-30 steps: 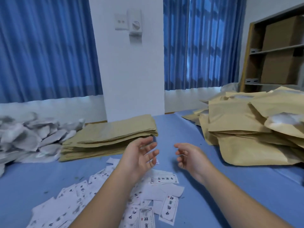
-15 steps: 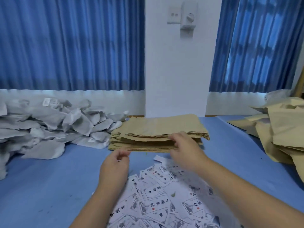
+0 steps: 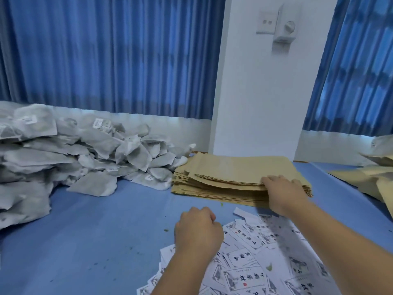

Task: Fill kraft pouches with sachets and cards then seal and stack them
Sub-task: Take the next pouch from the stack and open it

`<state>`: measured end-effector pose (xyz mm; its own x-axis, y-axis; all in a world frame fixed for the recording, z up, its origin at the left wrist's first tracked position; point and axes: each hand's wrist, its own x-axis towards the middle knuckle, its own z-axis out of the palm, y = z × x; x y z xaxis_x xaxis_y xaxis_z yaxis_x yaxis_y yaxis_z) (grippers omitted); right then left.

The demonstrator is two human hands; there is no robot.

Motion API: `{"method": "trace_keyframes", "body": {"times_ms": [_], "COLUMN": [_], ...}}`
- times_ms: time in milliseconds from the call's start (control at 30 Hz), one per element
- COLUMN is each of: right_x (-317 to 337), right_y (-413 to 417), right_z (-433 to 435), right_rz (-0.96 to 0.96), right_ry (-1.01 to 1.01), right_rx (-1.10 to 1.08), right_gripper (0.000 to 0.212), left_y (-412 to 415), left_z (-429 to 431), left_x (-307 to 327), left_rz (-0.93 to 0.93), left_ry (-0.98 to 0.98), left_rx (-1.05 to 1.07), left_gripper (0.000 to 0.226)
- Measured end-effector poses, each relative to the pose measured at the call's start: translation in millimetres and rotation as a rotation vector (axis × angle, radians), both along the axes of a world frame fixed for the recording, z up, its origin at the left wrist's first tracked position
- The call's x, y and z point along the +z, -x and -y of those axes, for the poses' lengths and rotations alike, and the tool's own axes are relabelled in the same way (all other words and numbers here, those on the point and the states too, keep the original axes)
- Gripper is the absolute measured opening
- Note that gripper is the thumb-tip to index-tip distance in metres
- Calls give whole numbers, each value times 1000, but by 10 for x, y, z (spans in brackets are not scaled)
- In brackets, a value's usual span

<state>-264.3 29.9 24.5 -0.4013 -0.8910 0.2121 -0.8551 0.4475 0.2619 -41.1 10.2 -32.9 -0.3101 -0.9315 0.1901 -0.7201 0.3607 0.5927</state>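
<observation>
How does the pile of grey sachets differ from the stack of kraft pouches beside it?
The grey sachets lie in a loose, crumpled heap, while the kraft pouches sit flat in a fairly neat stack. The sachet heap rises higher and spreads wider than the pouch stack. No hand touches the grey sachets; the right hand grips the kraft pouches' near edge. Both rest side by side on the blue table.

Left hand (image 3: pixel 197 228) is balled into a fist at 6 o'clock, knuckles up, forearm brought in from the bottom edge. Right hand (image 3: pixel 285 193) is stretched further out at 4 o'clock, palm down, fingers (image 3: pixel 270 181) pointed toward 10 o'clock, thumb hidden.
</observation>
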Motion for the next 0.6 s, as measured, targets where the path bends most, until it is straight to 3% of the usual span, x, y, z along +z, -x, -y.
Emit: {"method": "trace_keyframes", "body": {"times_ms": [200,267,367,467,600], "right_x": [47,98,239,423,666], "right_y": [-206,-330,-573,-817,-1027], "right_z": [-48,-69,-102,-114,-70], "right_rz": [-177,-190,-141,15,486], "right_ry": [122,99,84,107,67], "right_rx": [111,130,136,121,66], "right_gripper": [38,31,24,12,10], "left_y": [47,50,62,120,157], "left_z": [-89,-111,-170,-251,-363], "left_x": [65,100,171,253,342], "left_rz": [87,-11,-306,-601,-938], "left_ry": [44,102,205,70,-356], "left_rx": [-5,-5,-64,-190,-350], "left_gripper": [32,32,24,18,37]}}
